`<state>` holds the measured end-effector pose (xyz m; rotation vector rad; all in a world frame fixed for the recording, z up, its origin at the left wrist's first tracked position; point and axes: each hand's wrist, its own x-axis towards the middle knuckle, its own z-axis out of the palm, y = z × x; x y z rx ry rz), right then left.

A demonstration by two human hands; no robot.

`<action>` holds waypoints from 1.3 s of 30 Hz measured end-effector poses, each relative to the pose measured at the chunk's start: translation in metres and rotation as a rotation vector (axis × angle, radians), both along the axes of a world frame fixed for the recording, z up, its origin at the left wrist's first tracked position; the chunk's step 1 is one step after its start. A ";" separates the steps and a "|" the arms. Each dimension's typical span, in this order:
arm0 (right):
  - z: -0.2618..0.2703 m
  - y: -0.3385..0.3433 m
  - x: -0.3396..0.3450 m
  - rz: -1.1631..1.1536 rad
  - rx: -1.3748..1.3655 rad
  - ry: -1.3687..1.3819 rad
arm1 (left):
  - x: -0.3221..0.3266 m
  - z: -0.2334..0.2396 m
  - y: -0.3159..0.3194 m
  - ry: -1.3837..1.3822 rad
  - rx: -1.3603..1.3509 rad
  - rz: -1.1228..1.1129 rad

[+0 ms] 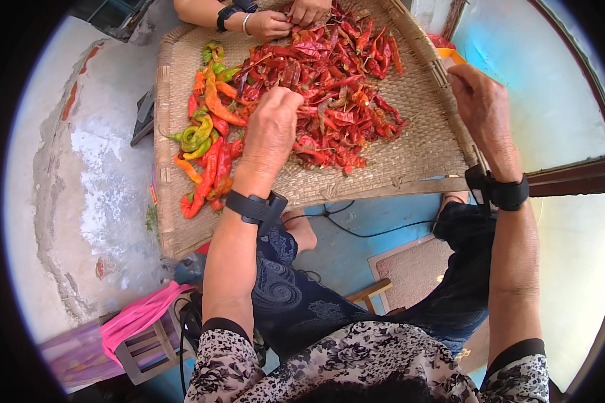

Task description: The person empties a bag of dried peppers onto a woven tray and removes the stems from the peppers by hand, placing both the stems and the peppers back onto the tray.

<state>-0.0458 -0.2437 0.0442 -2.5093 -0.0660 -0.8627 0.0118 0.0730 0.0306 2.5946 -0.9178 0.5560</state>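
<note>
A large woven tray [423, 151] with a raised rim lies before me. Dried red chilli peppers [333, 118] are heaped across its middle. My left hand [272, 128] is over the near left side of this heap, fingers curled down; whatever is between them is hidden. Fresher peppers, including an orange pepper [214, 103], a twisted green pepper [196, 135] and a glossy red pepper [206, 174], lie along the tray's left side. Beyond the right rim, my right hand [479, 103] has its fingers bunched beside an orange-rimmed container [454, 55]. I cannot tell whether it holds anything.
Another person's two hands [269, 25] meet over the heap's far edge. A frosted glass panel [539, 90] stands close on the right, a plastered wall [96, 166] on the left. Black cable [373, 235] crosses the blue floor. A pink cloth [136, 317] drapes a wooden chair [156, 342].
</note>
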 end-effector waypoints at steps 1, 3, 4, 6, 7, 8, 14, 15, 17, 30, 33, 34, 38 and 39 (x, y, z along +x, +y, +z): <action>-0.001 0.003 0.000 0.017 -0.004 -0.016 | 0.005 0.002 -0.002 -0.024 -0.094 -0.008; -0.001 0.013 0.002 0.029 -0.029 -0.031 | 0.014 0.010 -0.007 -0.032 -0.153 0.033; 0.000 0.016 0.002 0.070 -0.051 -0.043 | 0.016 0.013 -0.010 -0.007 -0.184 0.055; 0.000 0.026 0.000 0.114 -0.059 -0.044 | 0.018 0.016 -0.017 0.019 -0.244 0.043; 0.001 0.032 -0.002 0.110 -0.071 0.009 | 0.019 0.017 -0.020 0.050 -0.294 0.035; 0.000 0.036 -0.002 0.142 -0.061 0.006 | 0.020 0.018 -0.023 0.131 -0.317 0.072; -0.003 0.063 -0.006 0.283 -0.019 0.088 | 0.004 0.017 -0.037 -0.077 -0.208 -0.034; -0.003 0.069 -0.006 0.316 0.056 0.095 | -0.001 0.019 -0.041 -0.068 -0.183 -0.072; -0.005 0.075 -0.005 0.347 0.126 0.101 | -0.010 0.021 -0.049 -0.031 -0.194 -0.139; 0.004 0.083 0.004 0.381 0.390 0.081 | -0.012 0.021 -0.049 0.029 -0.134 -0.066; 0.010 0.059 0.005 0.379 0.455 -0.021 | -0.002 0.018 -0.042 0.007 -0.163 -0.057; 0.011 0.048 0.009 0.353 0.520 -0.042 | 0.002 0.019 -0.036 0.014 -0.186 -0.026; 0.003 -0.023 0.022 0.124 0.548 -0.219 | 0.007 0.025 -0.025 0.084 -0.364 0.039; 0.002 -0.040 0.021 0.017 0.498 -0.212 | 0.009 0.024 -0.028 0.088 -0.367 0.030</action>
